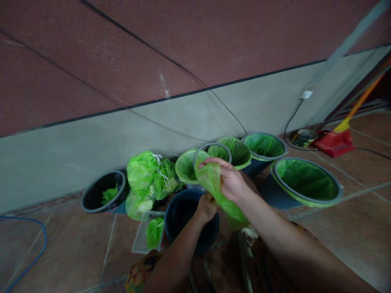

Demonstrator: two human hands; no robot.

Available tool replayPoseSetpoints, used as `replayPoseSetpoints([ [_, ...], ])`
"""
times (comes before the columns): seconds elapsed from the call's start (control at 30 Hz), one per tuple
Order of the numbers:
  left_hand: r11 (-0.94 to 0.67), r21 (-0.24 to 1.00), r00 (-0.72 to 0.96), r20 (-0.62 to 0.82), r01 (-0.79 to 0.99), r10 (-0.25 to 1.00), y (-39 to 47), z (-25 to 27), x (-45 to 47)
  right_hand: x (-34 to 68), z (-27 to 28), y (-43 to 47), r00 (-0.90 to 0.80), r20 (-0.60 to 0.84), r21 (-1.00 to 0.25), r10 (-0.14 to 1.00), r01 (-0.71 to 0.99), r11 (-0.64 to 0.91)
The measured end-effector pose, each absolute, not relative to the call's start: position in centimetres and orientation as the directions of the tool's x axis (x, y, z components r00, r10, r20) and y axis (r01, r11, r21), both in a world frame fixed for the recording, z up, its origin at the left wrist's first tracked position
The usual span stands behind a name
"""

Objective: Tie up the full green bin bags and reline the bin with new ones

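Above a dark blue bin I hold a thin light-green plastic bag between both hands. My right hand is closed on its upper part, with the bag draped over the palm and hanging beneath the wrist. My left hand is closed on the lower edge, over the bin's right side. The bin has no liner showing at its rim. Just behind my right fingers is a grey ring; whether I touch it, I cannot tell.
Green-lined bins stand to the right and behind. Left are tied green bags, a black-lined bin and a clear plastic box. A red dustpan, cables and a blue hose lie farther out.
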State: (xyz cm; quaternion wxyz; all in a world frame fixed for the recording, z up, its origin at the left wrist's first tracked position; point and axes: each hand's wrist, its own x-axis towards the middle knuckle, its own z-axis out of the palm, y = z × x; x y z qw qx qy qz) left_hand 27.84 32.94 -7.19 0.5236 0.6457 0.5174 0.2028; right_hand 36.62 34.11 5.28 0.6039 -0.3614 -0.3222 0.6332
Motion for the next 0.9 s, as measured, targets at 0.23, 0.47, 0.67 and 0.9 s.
replayPoseSetpoints([
  [0.23, 0.097, 0.794, 0.320, -0.349, 0.600, 0.881, 33.4, -7.4, 22.2, 46.1, 4.4, 37.0, 0.688, 0.102, -0.980, 0.719, -0.054, 0.190],
  [0.47, 0.084, 0.807, 0.136, -0.199, 0.584, 0.970, 36.3, -3.5, 16.5, 51.2, 3.2, 36.6, 0.770, 0.266, -0.964, 0.579, 0.222, 0.149],
  [0.67, -0.059, 0.660, 0.014, 0.073, 0.749, 0.997, 35.6, 0.2, 15.1, 49.5, 4.8, 36.1, 0.833, 0.283, -0.949, 0.476, 0.169, 0.267],
  [0.9, 0.151, 0.520, -0.156, -0.035, 0.841, 0.987, 35.1, 0.9, 15.4, 47.1, 5.1, 35.8, 0.726, 0.152, -0.962, 0.671, -0.047, 0.269],
])
